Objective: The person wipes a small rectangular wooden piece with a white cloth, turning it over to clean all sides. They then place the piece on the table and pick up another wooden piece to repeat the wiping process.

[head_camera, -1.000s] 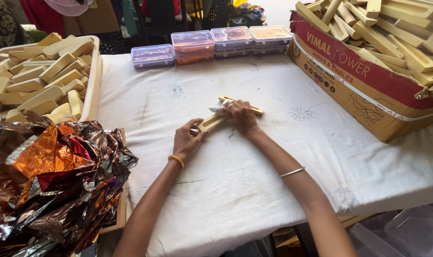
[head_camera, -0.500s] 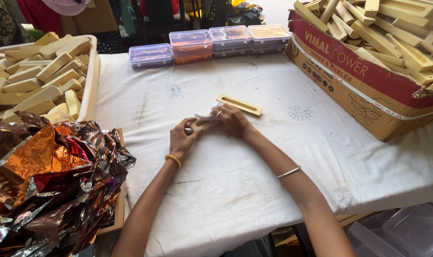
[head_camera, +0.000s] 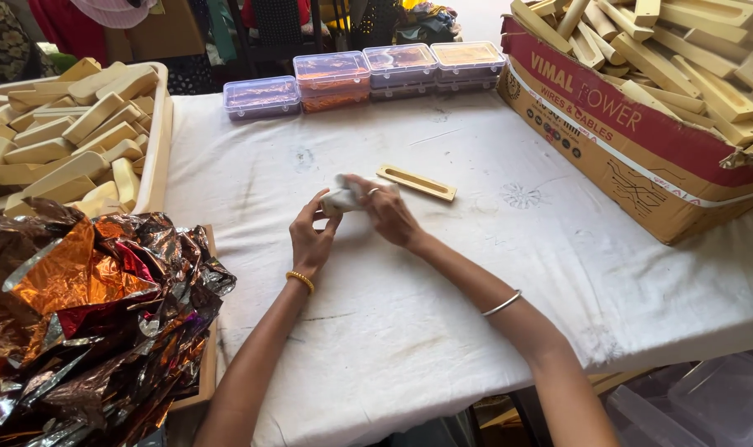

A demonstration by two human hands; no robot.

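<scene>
Holding a pale block (head_camera: 341, 199) — left hand (head_camera: 310, 240), right hand (head_camera: 389, 215) — mid-table.

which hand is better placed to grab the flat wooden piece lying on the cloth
Right. The right hand lies just beside the flat wooden piece, while the left hand sits farther away; both share a grip on the small whitish piece.

Bare arms: a gold beaded bracelet (head_camera: 301, 281) on the left wrist, a thin silver bangle (head_camera: 502, 304) on the right.
</scene>
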